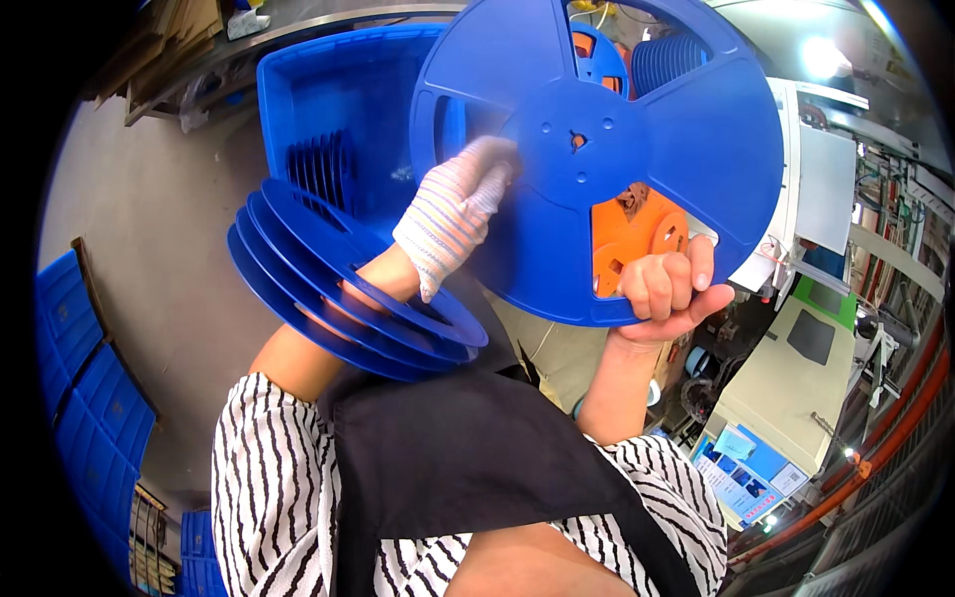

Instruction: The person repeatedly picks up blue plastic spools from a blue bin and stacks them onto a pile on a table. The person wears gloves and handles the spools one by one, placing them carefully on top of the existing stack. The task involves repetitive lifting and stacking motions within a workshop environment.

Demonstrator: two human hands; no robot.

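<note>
My right hand [662, 286] is closed on the lower rim of a large blue reel disc [686, 139], fingers curled in at the edge of one of its cut-out windows. The disc is up in front of my chest, its flat, broad face turned toward my head; being round, it has no long axis across it, and its hub axis runs roughly toward me. My right forearm rises steeply to it, wrist bent back under the rim. My left hand [453, 214], in a striped glove, angles up and inward to the disc's left side near the hub; its fingertips blur, so I cannot tell whether they grip. Around my left forearm hang several blue discs [284, 234], tilted, the arm passing through their openings. Past them stands a blue bin [308, 95] with dark discs [320, 169] upright inside. Orange parts [637, 234] show through the lower window.
</note>
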